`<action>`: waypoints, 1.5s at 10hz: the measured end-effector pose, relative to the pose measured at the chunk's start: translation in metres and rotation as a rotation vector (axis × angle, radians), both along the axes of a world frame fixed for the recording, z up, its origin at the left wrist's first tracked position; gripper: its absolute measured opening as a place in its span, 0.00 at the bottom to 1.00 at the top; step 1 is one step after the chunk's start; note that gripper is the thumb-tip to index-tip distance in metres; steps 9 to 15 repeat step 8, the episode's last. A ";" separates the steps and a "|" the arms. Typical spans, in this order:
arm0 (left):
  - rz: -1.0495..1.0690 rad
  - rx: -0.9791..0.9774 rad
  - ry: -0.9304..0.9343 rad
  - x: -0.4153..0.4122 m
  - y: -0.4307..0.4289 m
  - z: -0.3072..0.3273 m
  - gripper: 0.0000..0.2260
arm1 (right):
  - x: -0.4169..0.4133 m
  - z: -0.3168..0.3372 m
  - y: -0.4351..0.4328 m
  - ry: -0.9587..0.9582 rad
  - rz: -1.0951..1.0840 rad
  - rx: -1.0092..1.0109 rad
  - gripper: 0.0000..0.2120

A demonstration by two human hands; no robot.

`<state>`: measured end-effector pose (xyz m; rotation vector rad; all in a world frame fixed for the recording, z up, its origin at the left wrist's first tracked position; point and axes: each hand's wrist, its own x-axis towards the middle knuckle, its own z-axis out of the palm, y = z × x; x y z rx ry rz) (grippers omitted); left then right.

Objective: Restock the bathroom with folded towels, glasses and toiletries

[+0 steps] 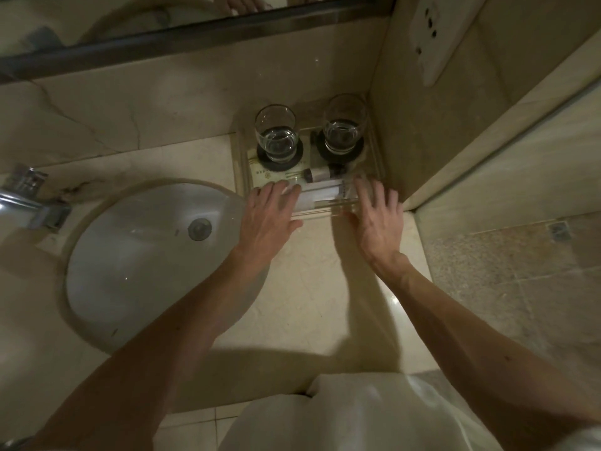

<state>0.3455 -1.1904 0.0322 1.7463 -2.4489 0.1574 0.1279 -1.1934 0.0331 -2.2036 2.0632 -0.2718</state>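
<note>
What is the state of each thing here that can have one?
Left glass: upright on a dark coaster.
Right glass: upright on a dark coaster.
Small bottle: lying on its side in the tray.
Left hand: open, fingers at the tray.
Right hand: open, fingers at the tray.

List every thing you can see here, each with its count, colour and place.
glasses: 2, clear, upright on the coasters
coasters: 2, dark, back of the tray
tray: 1, clear, counter corner beside the sink
small bottle: 1, pale with dark cap, lying mid-tray
packets: count unclear, white, front of tray
sink: 1, white, left
tap: 1, chrome, far left
mirror: 1, dark-framed, top
socket: 1, white, right wall
counter: 1, cream, centre
cloth: 1, white, bottom edge
left hand: 1, bare, on the tray's front left
right hand: 1, bare, at the tray's front right
</note>
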 end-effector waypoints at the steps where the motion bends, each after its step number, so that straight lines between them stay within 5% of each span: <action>1: -0.029 -0.028 0.006 0.014 -0.003 -0.006 0.30 | 0.000 0.000 -0.007 0.050 0.051 0.002 0.31; 3: -0.056 -0.025 0.029 0.012 -0.022 -0.006 0.21 | 0.003 0.014 -0.035 0.042 0.049 0.121 0.20; 5: -0.094 -0.070 0.035 0.013 -0.029 -0.007 0.18 | 0.004 0.015 -0.041 0.071 0.070 0.144 0.21; 6: -0.058 0.059 0.048 0.012 -0.028 0.003 0.19 | 0.009 0.025 -0.040 0.067 0.024 0.187 0.20; 8: -0.039 0.416 0.151 0.028 -0.029 0.058 0.10 | 0.041 0.055 -0.016 -0.039 0.262 0.158 0.17; 15: -0.039 0.416 0.151 0.028 -0.029 0.058 0.10 | 0.041 0.055 -0.016 -0.039 0.262 0.158 0.17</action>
